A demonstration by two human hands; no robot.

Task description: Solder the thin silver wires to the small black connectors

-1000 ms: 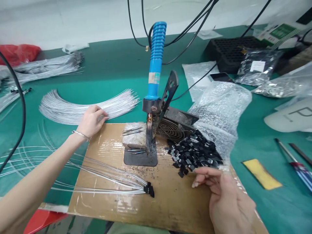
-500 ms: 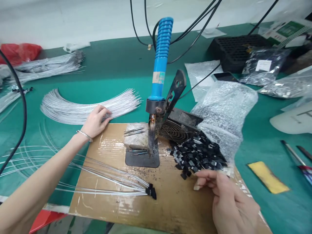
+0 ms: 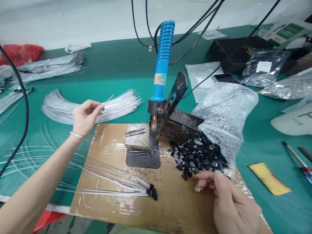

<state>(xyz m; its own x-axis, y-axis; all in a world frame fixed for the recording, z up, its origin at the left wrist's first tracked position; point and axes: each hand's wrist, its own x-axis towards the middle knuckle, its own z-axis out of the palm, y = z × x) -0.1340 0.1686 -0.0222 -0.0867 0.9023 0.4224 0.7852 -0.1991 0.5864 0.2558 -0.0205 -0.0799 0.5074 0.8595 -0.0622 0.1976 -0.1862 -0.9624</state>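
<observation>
My left hand (image 3: 85, 117) is closed in a pinch over the bundle of white wires (image 3: 60, 109), with a white wire (image 3: 110, 97) sticking out past its fingertips. My right hand (image 3: 231, 198) is closed too, thumb against fingers, on a thin strand of solder wire (image 3: 240, 212) that runs across the palm. Just beyond its fingertips lies a heap of small black connectors (image 3: 198, 156). Between the hands a blue-handled soldering iron (image 3: 162, 68) stands tip down in a metal holder. Wires joined to black connectors (image 3: 151, 192) lie on the cardboard (image 3: 126, 211).
Behind the connector heap are a coiled-spring stand (image 3: 174, 130) and bubble wrap (image 3: 224, 113). A yellow sponge (image 3: 269, 178) lies at the right. A phone (image 3: 225, 78), a black crate (image 3: 234, 48) and parts bags (image 3: 265, 66) sit at the back right. Black cables (image 3: 202, 29) hang overhead.
My left hand has risen off the cardboard edge and shifted left and up, drawing a wire out of the bundle. My right hand has stayed nearly still.
</observation>
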